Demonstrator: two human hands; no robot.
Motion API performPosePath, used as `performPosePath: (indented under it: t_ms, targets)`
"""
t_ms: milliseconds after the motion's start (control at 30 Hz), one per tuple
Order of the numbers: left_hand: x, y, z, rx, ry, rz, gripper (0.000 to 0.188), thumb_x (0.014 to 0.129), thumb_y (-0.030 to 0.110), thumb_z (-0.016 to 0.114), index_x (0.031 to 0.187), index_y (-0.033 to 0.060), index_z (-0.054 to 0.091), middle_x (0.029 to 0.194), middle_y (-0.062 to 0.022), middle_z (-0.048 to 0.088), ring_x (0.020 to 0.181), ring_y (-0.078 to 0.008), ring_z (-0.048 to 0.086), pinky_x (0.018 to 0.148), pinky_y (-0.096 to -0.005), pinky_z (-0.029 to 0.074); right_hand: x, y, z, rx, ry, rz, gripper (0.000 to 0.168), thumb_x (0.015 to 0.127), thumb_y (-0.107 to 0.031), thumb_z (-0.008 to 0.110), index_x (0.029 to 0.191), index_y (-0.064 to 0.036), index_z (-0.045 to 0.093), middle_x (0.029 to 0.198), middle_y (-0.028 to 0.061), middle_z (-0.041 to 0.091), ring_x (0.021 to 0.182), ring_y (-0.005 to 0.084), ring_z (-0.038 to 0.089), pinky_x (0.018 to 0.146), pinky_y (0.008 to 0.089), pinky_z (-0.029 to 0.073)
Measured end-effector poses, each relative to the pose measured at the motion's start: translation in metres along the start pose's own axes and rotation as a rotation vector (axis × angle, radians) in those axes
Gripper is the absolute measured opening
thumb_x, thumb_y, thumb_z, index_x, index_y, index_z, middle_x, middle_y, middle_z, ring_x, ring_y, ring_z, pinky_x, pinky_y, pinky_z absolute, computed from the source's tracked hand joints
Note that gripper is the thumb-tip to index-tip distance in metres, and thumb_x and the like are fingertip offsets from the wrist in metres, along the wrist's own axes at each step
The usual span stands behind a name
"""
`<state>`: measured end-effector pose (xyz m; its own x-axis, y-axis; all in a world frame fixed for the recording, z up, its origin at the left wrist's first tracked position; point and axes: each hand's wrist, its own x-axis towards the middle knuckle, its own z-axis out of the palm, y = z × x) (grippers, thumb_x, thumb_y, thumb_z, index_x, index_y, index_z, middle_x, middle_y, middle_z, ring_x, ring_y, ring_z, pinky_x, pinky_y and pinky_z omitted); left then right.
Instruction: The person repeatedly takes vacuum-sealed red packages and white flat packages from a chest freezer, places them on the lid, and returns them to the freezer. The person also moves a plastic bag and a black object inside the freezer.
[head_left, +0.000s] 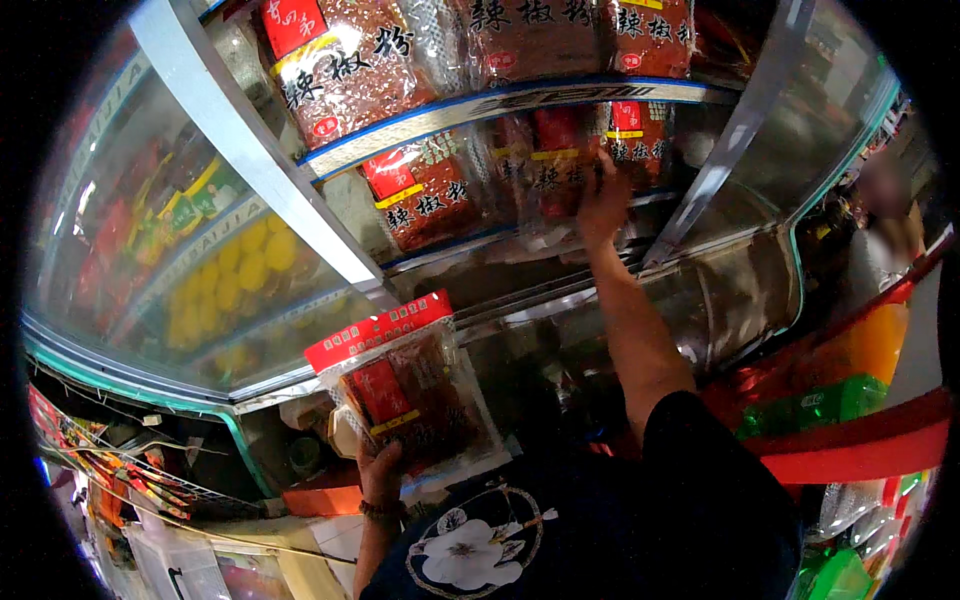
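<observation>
My left hand (381, 461) grips the lower left edge of a clear plastic bag of red-brown spice powder (431, 405). A red printed strip runs along the bag's top, and the bag tilts in front of my chest. My right hand (604, 199) reaches up to the lower shelf of a glass-fronted cabinet. Its fingertips overlap the left edge of a similar spice bag (639, 154); whether they grip it is unclear. Further left on that shelf stand a blurred spice bag (556, 176) and another spice bag (424, 202).
A shelf rail (517, 109) crosses above my right hand, with larger spice bags (352, 82) over it. A metal door frame (262, 157) slants down at left. Behind the left glass are yellow items (240, 262). A red-edged rack (862, 450) stands at right; a blurred person is beyond.
</observation>
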<state>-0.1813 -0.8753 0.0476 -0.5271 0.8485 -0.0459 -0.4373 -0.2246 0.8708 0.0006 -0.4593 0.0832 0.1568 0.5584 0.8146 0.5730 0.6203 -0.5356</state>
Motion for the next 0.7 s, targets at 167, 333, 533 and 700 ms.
performPosePath:
  t_ms: [167, 333, 533, 700]
  targets:
    - [0.002, -0.004, -0.003, 0.005, 0.059, -0.058, 0.058, 0.072, 0.003, 0.056, 0.125, 0.0015, 0.034, 0.116, -0.0115, 0.05, 0.106, -0.0265, 0.05, 0.09, -0.0386, 0.042, -0.022, 0.01, 0.014, -0.083, -0.089, -0.217, 0.1, 0.06, -0.048, 0.07, 0.132, 0.001, 0.019, 0.12, 0.0286, 0.038, 0.109, 0.0426, 0.039, 0.092, 0.0466, 0.032]
    - [0.012, 0.001, 0.012, 0.027, -0.057, -0.086, 0.06, 0.071, 0.003, 0.056, 0.126, 0.0025, 0.033, 0.116, -0.0114, 0.05, 0.106, -0.0254, 0.05, 0.09, -0.0376, 0.042, -0.021, -0.015, 0.013, -0.169, -0.134, -0.148, 0.127, 0.046, -0.057, 0.075, 0.135, -0.001, 0.003, 0.126, 0.033, 0.026, 0.115, 0.0493, 0.029, 0.094, 0.0518, 0.028]
    - [0.025, -0.013, 0.013, 0.058, 0.01, -0.166, 0.06, 0.071, 0.005, 0.056, 0.126, 0.0043, 0.033, 0.115, -0.0101, 0.05, 0.103, -0.0243, 0.051, 0.088, -0.0356, 0.043, -0.019, -0.027, 0.002, -0.145, -0.235, -0.04, 0.121, 0.047, -0.048, 0.077, 0.135, -0.002, 0.009, 0.123, 0.0293, 0.033, 0.11, 0.0452, 0.036, 0.091, 0.05, 0.032]
    - [0.051, -0.033, 0.004, -0.05, -0.164, -0.377, 0.056, 0.074, 0.008, 0.053, 0.126, 0.0054, 0.035, 0.115, -0.0085, 0.05, 0.102, -0.0239, 0.052, 0.085, -0.0366, 0.044, -0.014, -0.002, -0.013, 0.216, -0.391, -0.143, 0.116, 0.048, -0.032, 0.081, 0.136, -0.003, 0.011, 0.12, 0.0175, 0.041, 0.101, 0.026, 0.047, 0.085, 0.0383, 0.04]
